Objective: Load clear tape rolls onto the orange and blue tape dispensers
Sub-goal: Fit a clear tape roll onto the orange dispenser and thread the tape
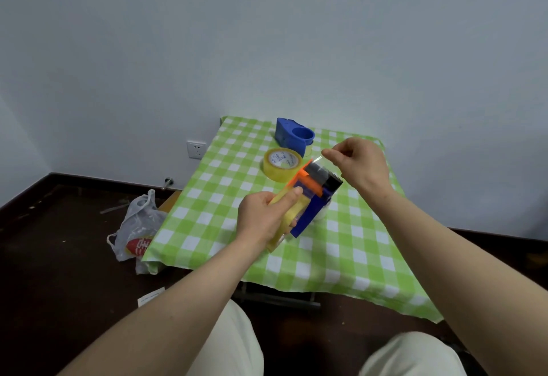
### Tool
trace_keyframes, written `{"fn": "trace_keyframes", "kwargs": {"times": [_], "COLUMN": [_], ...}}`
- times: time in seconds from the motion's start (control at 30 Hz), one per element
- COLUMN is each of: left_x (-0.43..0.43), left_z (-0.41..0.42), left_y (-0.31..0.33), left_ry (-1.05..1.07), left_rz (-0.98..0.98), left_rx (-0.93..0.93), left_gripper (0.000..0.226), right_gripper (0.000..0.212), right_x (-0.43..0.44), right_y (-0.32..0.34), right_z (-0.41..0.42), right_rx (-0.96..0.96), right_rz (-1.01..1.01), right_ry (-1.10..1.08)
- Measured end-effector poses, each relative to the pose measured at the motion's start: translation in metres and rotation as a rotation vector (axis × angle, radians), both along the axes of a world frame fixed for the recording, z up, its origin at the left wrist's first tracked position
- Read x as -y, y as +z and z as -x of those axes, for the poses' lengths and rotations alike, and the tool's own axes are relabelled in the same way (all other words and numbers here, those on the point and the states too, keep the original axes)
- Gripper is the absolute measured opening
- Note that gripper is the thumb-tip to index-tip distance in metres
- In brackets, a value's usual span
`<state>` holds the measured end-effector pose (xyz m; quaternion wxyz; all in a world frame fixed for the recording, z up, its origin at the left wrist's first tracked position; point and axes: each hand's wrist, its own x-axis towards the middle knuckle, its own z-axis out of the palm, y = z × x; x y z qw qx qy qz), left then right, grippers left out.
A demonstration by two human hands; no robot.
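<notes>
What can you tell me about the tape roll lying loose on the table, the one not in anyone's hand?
The loose tape roll is a wide ring of clear tape with a yellowish tint, wound on a pale core that carries small printed text too fine to read. It lies flat on its side on the green and white checked tablecloth, hole facing up. It sits just in front of the blue tape dispenser, close to it; whether they touch cannot be told. Neither hand touches it, and it looks full and unloaded.
</notes>
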<state>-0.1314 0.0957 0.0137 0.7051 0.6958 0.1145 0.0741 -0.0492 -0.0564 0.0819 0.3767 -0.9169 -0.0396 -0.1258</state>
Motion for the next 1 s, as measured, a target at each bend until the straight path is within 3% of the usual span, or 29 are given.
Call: {"fn": "trace_keyframes", "kwargs": {"times": [0.17, 0.43, 0.63, 0.8, 0.9, 0.93, 1.0], "left_x": [-0.002, 0.0, -0.002, -0.002, -0.004, -0.005, -0.007], "left_z": [0.003, 0.004, 0.005, 0.006, 0.006, 0.007, 0.007], "left_y": [0.002, 0.008, 0.01, 0.014, 0.013, 0.012, 0.012], "left_ry": [0.031, 0.053, 0.053, 0.056, 0.056, 0.062, 0.077], "left_rz": [-0.007, 0.121, 0.113, 0.132, 0.124, 0.122, 0.123], "left_rx": [0.025, 0.018, 0.041, 0.037, 0.038, 0.038, 0.038], "left_gripper": [0.08, 0.045, 0.044, 0.04, 0.038, 0.036, 0.031], "right_gripper": [0.023, 0.022, 0.009, 0.033, 0.016, 0.006, 0.017], "right_x": [0.004, 0.007, 0.008, 0.006, 0.007, 0.006, 0.006], "right_y": [0.01, 0.005, -0.009, -0.016, -0.019, -0.02, -0.022], "right_z": [0.001, -0.001, -0.006, -0.006, -0.003, -0.001, 0.0], "right_rx": [-0.219, -0.506, -0.828, -0.951, -0.996, -0.986, -0.852], "right_rz": [-0.33, -0.582, -0.788, -0.876, -1.051, -1.022, -0.88], "right_ry": [0.057, -0.007, 0.098, 0.149, 0.156, 0.151, 0.124]}}
